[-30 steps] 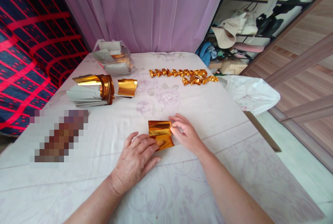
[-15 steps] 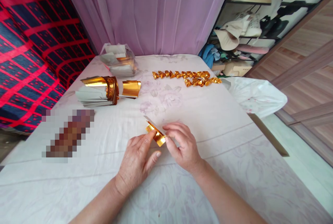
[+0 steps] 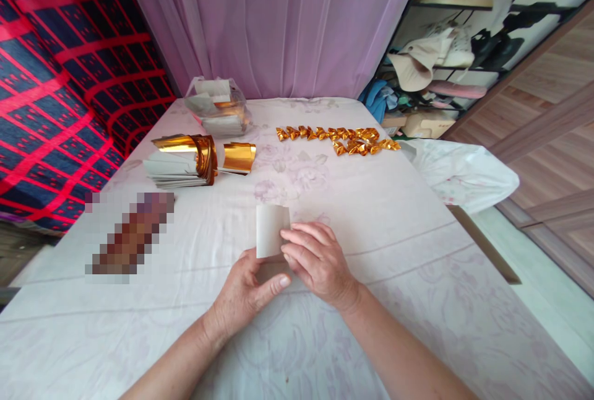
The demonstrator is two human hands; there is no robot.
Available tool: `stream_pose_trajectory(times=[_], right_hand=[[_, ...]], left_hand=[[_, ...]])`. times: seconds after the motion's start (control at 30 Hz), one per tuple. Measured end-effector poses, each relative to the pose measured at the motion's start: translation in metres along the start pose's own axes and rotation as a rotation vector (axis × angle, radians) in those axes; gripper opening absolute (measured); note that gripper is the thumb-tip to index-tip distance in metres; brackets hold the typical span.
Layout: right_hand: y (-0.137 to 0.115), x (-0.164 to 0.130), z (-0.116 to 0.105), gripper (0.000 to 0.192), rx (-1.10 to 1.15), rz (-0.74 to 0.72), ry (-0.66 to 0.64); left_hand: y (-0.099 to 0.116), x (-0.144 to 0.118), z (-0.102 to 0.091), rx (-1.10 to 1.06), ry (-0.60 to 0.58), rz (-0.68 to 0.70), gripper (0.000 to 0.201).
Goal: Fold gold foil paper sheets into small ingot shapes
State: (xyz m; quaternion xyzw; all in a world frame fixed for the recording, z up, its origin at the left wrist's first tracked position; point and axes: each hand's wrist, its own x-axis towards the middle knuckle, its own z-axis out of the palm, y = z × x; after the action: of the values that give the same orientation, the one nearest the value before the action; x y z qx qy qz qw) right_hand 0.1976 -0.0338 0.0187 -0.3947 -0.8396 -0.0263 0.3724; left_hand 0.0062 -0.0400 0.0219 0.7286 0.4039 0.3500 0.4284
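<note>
— Hands first: what are they on?
— Both are on one folded paper sheet [image 3: 271, 231]. Its white back faces up, standing just above the fingers. The left hand [image 3: 244, 291] pinches its lower edge from below, thumb lying across; the right hand [image 3: 315, 260] grips its right side with fingertips closed on it.
— And where does the sheet sit?
— Between the two hands, low over the counter [image 3: 394, 214], which carries a pale flowered cloth.
— Anything further out?
— Beyond the left hand, well apart, lies a stack of gold foil sheets [image 3: 183, 161] with a loose gold curl [image 3: 238, 157] just beside it; farther still, a clear bag of sheets [image 3: 218, 107]. Beyond the right hand — also well apart — runs a row of folded gold pieces [image 3: 336, 139]. A white plastic bag [image 3: 459, 171] hangs off the counter's far right edge.
</note>
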Motion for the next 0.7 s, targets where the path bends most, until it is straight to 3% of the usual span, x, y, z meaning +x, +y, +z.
stream_pose_trajectory(times=[0.2,0.5,0.6,0.7], right_hand=[[0.001,0.0,0.001,0.02,-0.003,-0.018,-0.003],[0.001,0.0,0.001,0.02,0.088,-0.029,0.056],[0.005,-0.001,-0.001,0.03,0.15,0.08,0.151],[0.011,-0.004,-0.002,0.039,0.27,0.291,0.209]], left_hand=[[0.002,0.004,-0.001,-0.158,0.014,-0.063,0.038],[-0.015,0.001,0.001,-0.127,0.117,-0.133,0.036],[-0.017,0.0,0.0,-0.084,0.108,-0.141,0.037],[-0.016,0.0,-0.001,-0.022,0.082,-0.133,0.039]])
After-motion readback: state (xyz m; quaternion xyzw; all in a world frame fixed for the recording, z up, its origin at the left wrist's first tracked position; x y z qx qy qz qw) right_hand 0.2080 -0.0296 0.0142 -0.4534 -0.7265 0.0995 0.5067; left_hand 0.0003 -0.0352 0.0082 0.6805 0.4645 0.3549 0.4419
